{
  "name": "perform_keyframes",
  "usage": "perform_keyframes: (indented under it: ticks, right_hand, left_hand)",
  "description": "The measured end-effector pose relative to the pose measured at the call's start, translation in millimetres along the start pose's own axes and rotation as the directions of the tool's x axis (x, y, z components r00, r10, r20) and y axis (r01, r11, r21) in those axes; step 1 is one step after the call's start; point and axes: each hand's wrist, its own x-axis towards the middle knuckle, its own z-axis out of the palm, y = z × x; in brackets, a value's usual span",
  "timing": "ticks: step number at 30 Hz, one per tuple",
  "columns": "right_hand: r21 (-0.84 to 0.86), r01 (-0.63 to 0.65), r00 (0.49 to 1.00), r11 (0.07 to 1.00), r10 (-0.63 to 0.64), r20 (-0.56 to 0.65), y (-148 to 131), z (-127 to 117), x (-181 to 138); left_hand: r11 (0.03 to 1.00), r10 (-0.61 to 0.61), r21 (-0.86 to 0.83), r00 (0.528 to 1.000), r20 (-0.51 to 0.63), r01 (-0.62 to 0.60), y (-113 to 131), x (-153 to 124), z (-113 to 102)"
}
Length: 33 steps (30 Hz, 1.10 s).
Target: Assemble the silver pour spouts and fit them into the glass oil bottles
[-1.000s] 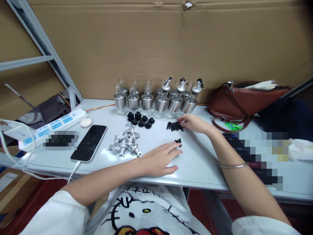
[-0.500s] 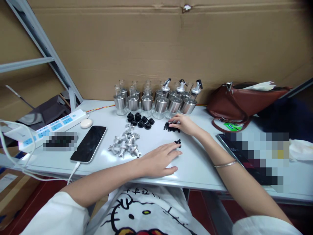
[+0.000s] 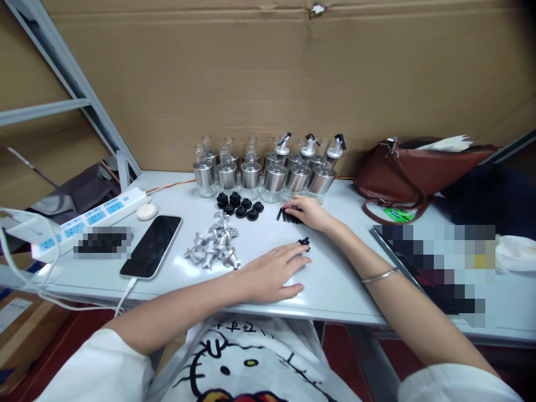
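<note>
Right hand [image 3: 307,211] has slid a bit further left since a second ago, and the little heap of black sticks [image 3: 286,215] went with it, so now it sits just in front of the row of bottles [image 3: 251,174], under the ones at the right end that have pour spouts on. Fingers are curled down over the heap and touching it, but whether they're actually pinching a stick I can't tell, the hand covers that part. Left hand [image 3: 272,273] hasn't budged: flat on the table [image 3: 335,279], palm down, fingers loosely together, well in front of the bottles, tips right against one small black piece [image 3: 304,243] lying on its own. Black rubber stoppers [image 3: 240,204] are bunched just in front of the middle of the bottles, and a pile of silver spout parts [image 3: 213,245] lies a bit nearer to the person than those. Phone [image 3: 151,245] is front-left of the bottles, plugged in, with a white power strip [image 3: 94,215] further left. Brown bag [image 3: 414,167] is off to the right of the bottles.
</note>
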Motion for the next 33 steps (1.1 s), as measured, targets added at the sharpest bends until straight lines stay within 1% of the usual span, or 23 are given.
perform_keyframes:
  ticks: [9, 11, 14, 16, 18, 20, 23, 26, 29, 33]
  right_hand:
    - [-0.014, 0.014, 1.000, 1.000, -0.014, -0.013, -0.5, 3.7, 1.0]
    - [-0.038, 0.012, 0.998, 0.999, -0.014, -0.057, -3.2, 4.1, 0.2]
    - [-0.062, 0.050, 0.984, 0.997, -0.060, -0.170, -20.6, 2.8, -1.3]
    - [-0.020, 0.121, 0.975, 0.992, -0.123, -0.183, -42.0, 1.7, -1.4]
    - [0.041, 0.220, 0.970, 0.975, -0.214, -0.118, -67.7, 1.6, 0.1]
    - [0.038, 0.303, 0.953, 0.952, -0.302, -0.030, -92.1, 2.9, 4.0]
    - [-0.042, 0.331, 0.942, 0.943, -0.327, 0.073, -117.3, 6.4, 14.4]
    - [-0.087, 0.304, 0.950, 0.949, -0.294, 0.109, -127.6, 9.9, 26.7]
    - [-0.090, 0.285, 0.954, 0.954, -0.273, 0.125, -130.1, 13.5, 35.1]
    - [-0.123, 0.269, 0.955, 0.955, -0.248, 0.163, -132.5, 20.2, 38.8]
  left_hand:
    - [1.000, -0.007, -0.010, 1.000, 0.003, 0.007, 0.5, -0.6, -0.4]
    - [1.000, -0.008, -0.007, 1.000, 0.003, 0.008, 0.3, -0.5, 0.3]
    - [1.000, -0.007, 0.007, 1.000, -0.002, 0.007, -0.5, -0.4, 1.2]
    - [1.000, -0.005, 0.014, 1.000, -0.007, 0.005, -0.8, -0.1, 1.2]
    - [1.000, -0.003, 0.015, 1.000, -0.011, 0.003, -0.7, 0.3, 0.5]
    - [1.000, 0.003, 0.013, 1.000, -0.019, -0.002, -0.3, 0.8, -0.3]
    - [1.000, 0.026, 0.010, 0.999, -0.041, -0.026, -0.3, 1.2, -0.7]
    - [0.999, 0.040, 0.008, 0.998, -0.050, -0.040, -1.4, 1.3, 0.3]
    - [0.999, 0.041, 0.009, 0.998, -0.055, -0.040, -2.2, 1.3, 1.5]
    - [0.999, 0.030, 0.032, 0.999, -0.040, -0.028, -1.7, 1.1, 1.2]
